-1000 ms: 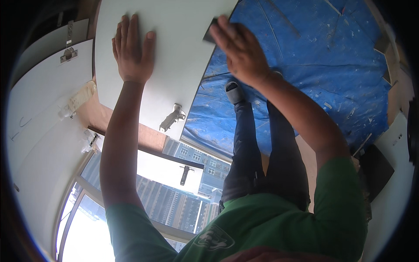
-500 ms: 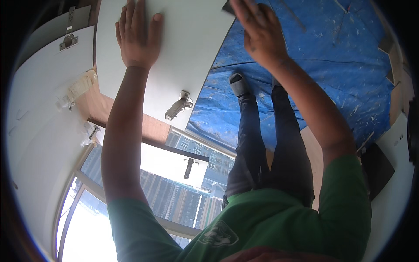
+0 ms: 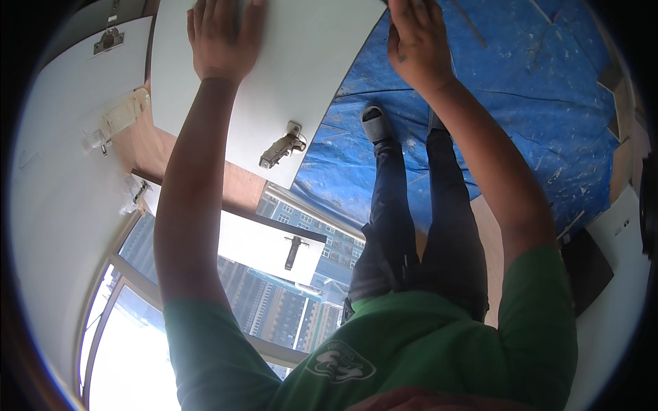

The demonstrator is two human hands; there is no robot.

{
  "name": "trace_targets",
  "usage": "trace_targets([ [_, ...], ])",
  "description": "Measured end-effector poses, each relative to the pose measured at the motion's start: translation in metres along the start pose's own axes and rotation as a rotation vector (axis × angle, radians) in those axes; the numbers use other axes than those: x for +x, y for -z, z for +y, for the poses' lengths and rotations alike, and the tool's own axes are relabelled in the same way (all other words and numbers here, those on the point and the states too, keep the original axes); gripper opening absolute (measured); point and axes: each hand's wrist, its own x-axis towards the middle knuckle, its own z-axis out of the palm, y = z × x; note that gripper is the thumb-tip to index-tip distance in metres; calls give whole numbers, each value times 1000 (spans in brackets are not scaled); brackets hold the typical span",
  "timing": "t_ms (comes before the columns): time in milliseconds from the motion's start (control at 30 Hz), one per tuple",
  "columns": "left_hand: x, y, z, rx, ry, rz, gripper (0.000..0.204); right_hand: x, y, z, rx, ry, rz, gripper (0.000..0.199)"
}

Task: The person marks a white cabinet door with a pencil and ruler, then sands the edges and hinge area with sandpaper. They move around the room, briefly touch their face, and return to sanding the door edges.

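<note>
With my left hand point(image 3: 223, 38) flat on the white door panel point(image 3: 288, 75) and my right hand point(image 3: 418, 41) gripping its edge, I judge it could slip, swinging the hinge point(image 3: 282, 146) down toward my legs.

The left hand point(image 3: 223, 38) lies flat, fingers spread, on a white flat cabinet door panel point(image 3: 301, 75). The right hand point(image 3: 415, 41) grips the panel's right edge near the top of the view, though its fingertips seem cut off there. A silver metal hinge point(image 3: 281, 147) sits near the panel's lower corner. Below spreads a blue paint-spattered plastic tarp point(image 3: 521, 116), where a grey slipper point(image 3: 375, 123) stands. A window point(image 3: 205, 308) shows tall buildings.
</note>
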Motion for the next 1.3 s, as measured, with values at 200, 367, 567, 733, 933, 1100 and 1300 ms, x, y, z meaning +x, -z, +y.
trace_targets([
  [200, -1, -3, 5, -9, 20, -9, 70, -90, -9, -120, 403, -9, -117, 79],
  [367, -6, -2, 1, -2, 47, -15, 74, -108, 48, -164, 653, -102, -348, 76],
  [567, -4, -3, 3, -20, 80, -1, 74, -93, 98, -110, 819, -1003, -438, 75],
  [733, -9, -2, 3, -39, 100, 15, 72, -71, 79, -114, 962, -1031, -405, 68],
  [933, -11, -7, 0, -68, 98, 42, 72, -66, 56, -137, 834, -876, -324, 57],
  [1100, -12, -7, -2, -96, 106, 56, 70, -54, 52, -154, 993, -990, -131, 36],
  [1300, -13, -5, 0, -148, 95, 98, 68, -42, 36, -135, 900, -1038, -345, 33],
])
